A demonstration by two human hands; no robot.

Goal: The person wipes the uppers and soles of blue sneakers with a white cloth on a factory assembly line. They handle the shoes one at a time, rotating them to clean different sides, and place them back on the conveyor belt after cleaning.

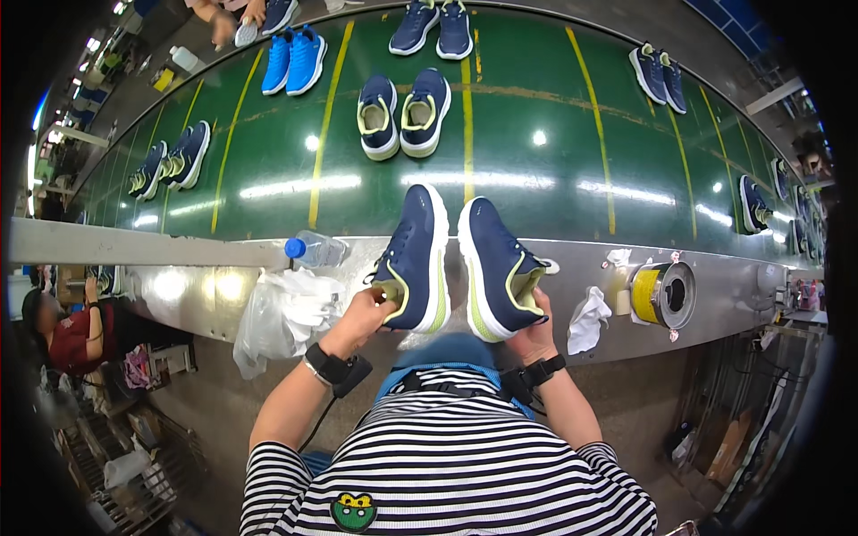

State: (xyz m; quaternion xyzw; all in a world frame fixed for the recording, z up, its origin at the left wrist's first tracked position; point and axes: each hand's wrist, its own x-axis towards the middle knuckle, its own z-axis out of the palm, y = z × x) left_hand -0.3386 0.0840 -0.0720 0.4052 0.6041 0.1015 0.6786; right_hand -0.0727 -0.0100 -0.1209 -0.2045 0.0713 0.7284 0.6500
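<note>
Two navy sneakers with white soles and lime lining are held up side by side in front of me, toes pointing away. My left hand (365, 314) grips the left sneaker (414, 237) by its heel collar, fingers partly inside the opening. At the heel of the right sneaker (490, 239), my right hand (534, 332) is closed around the collar; some of its fingers are hidden behind the shoe. The soles face each other with a narrow gap between them. Just beyond the toes, another navy pair (420, 112) stands on the green conveyor belt (536, 170).
A bright blue pair (294, 61) and more navy sneakers (656, 76) stand on the belt. Along the metal ledge are a clear bottle (317, 250), a plastic bag (268, 317), white crumpled tissue (588, 320) and a round tin (663, 295). A co-worker's hands (237, 22) show at the far left.
</note>
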